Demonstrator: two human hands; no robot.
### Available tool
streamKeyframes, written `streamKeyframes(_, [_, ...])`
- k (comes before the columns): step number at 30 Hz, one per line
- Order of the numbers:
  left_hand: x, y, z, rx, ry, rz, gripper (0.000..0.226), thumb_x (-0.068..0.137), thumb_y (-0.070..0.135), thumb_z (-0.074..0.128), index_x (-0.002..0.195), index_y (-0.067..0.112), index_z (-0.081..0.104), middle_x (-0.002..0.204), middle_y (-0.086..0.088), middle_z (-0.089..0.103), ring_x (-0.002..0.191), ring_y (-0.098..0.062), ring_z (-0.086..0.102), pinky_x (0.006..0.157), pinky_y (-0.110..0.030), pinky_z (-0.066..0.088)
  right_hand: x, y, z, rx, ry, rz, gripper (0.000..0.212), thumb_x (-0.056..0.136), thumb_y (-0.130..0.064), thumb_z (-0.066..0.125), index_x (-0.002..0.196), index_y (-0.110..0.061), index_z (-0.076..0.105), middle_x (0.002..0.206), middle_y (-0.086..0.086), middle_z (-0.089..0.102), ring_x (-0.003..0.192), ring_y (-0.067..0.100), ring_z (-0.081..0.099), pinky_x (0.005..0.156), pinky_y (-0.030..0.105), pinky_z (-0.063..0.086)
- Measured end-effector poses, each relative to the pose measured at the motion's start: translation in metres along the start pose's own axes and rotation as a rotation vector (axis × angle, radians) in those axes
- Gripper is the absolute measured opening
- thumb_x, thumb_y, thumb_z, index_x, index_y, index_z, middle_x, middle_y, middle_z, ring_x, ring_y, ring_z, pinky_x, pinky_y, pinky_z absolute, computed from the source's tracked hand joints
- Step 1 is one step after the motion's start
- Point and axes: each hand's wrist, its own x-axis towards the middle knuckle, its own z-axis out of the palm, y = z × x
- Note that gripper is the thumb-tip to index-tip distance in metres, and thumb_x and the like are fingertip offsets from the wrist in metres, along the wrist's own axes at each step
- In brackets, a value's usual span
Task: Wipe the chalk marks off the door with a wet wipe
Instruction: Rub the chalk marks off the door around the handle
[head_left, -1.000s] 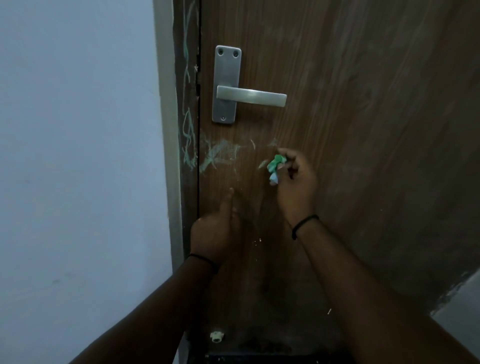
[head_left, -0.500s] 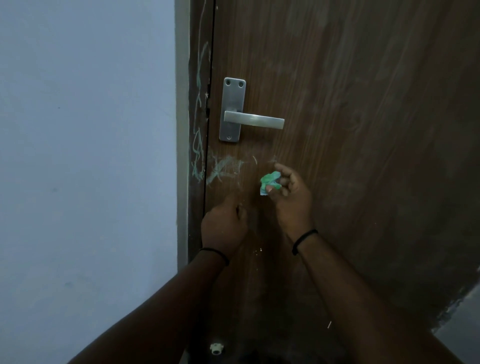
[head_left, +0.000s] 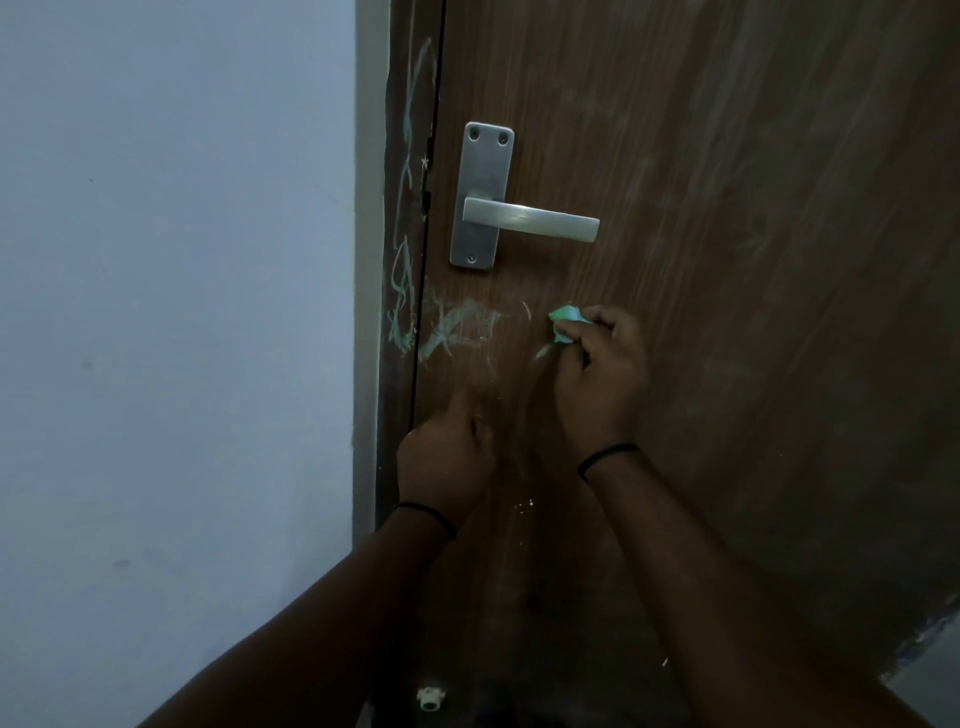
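A brown wooden door (head_left: 727, 260) fills the right of the view. Pale green chalk marks (head_left: 460, 327) smear it just below the metal handle (head_left: 530, 221), and more chalk scribbles (head_left: 405, 234) run down the door frame. My right hand (head_left: 602, 374) pinches a crumpled green wet wipe (head_left: 563, 325) against the door, right of the smear. My left hand (head_left: 447, 457) rests against the door lower down, near its edge, fingers curled and holding nothing.
A pale blue wall (head_left: 182, 312) stands left of the frame. A small white round object (head_left: 431, 699) sits at the bottom of the view near the door's foot. Small white specks (head_left: 524, 505) dot the door between my wrists.
My right hand with the wipe has shifted slightly right and up across the door. My left thumb, raised a second ago, has folded in. The camera view has tilted.
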Motion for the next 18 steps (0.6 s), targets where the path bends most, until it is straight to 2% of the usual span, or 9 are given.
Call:
streamKeyframes(3, [-0.003,-0.007,0.004,-0.010,-0.010,0.011,0.022,0.096,0.023,0.048,0.115,0.016,0.057,0.076,0.000,0.064,0.060,-0.014,0.058,0.055,-0.027,0.045,-0.005,-0.004,0.006,-0.066,-0.067,-0.086,0.015,0.083,-0.004,0.069,0.097,-0.001,0.073,0.108,0.013,0.064,0.102,0.020,0.058,0.092,0.017,0.041])
streamKeyframes(7, [-0.006,-0.014,0.007,-0.017,0.022,0.027,0.021,0.093,0.019,0.051,0.112,0.015,0.059,0.072,0.000,0.063,0.057,-0.015,0.057,0.052,-0.031,0.049,0.007,0.000,0.008,-0.065,-0.035,-0.085,0.014,0.085,-0.004,0.068,0.098,-0.005,0.071,0.100,0.007,0.069,0.094,0.020,0.061,0.087,0.014,0.036])
streamKeyframes(10, [-0.007,-0.017,0.008,-0.009,0.030,0.033,0.019,0.091,0.019,0.053,0.110,0.016,0.058,0.070,0.001,0.062,0.056,-0.016,0.057,0.050,-0.029,0.047,0.003,0.002,0.016,-0.094,-0.006,-0.153,0.010,0.085,-0.002,0.067,0.092,-0.006,0.073,0.093,0.008,0.069,0.088,0.025,0.062,0.084,0.021,0.040])
streamKeyframes(12, [-0.007,-0.019,0.010,0.006,0.029,0.017,0.015,0.091,0.019,0.054,0.106,0.016,0.058,0.071,0.001,0.062,0.057,-0.017,0.058,0.051,-0.028,0.045,-0.018,0.007,0.021,-0.126,-0.081,-0.252,0.007,0.085,-0.002,0.068,0.087,-0.003,0.074,0.087,0.011,0.069,0.080,0.028,0.063,0.078,0.032,0.048])
streamKeyframes(14, [-0.007,-0.020,0.010,0.000,0.032,0.005,0.013,0.092,0.019,0.055,0.103,0.016,0.060,0.073,0.000,0.064,0.060,-0.017,0.059,0.053,-0.028,0.045,-0.040,0.016,0.014,-0.126,-0.184,-0.303,0.007,0.085,-0.001,0.068,0.086,-0.002,0.075,0.082,0.011,0.068,0.075,0.029,0.064,0.074,0.037,0.051])
streamKeyframes(16, [-0.008,-0.020,0.009,-0.013,0.044,0.011,0.010,0.093,0.021,0.055,0.100,0.016,0.060,0.073,0.001,0.064,0.060,-0.015,0.059,0.053,-0.028,0.046,-0.036,0.028,0.004,-0.108,-0.166,-0.291,0.008,0.083,0.002,0.069,0.084,-0.004,0.075,0.080,0.010,0.067,0.073,0.027,0.064,0.071,0.037,0.052])
streamKeyframes(18, [-0.005,-0.021,0.007,-0.005,0.062,0.005,0.010,0.095,0.025,0.053,0.095,0.017,0.059,0.072,0.001,0.063,0.059,-0.014,0.058,0.052,-0.028,0.046,-0.009,0.027,0.003,-0.092,-0.046,-0.237,0.010,0.085,-0.001,0.069,0.084,-0.009,0.074,0.081,0.008,0.065,0.075,0.019,0.061,0.071,0.030,0.051])
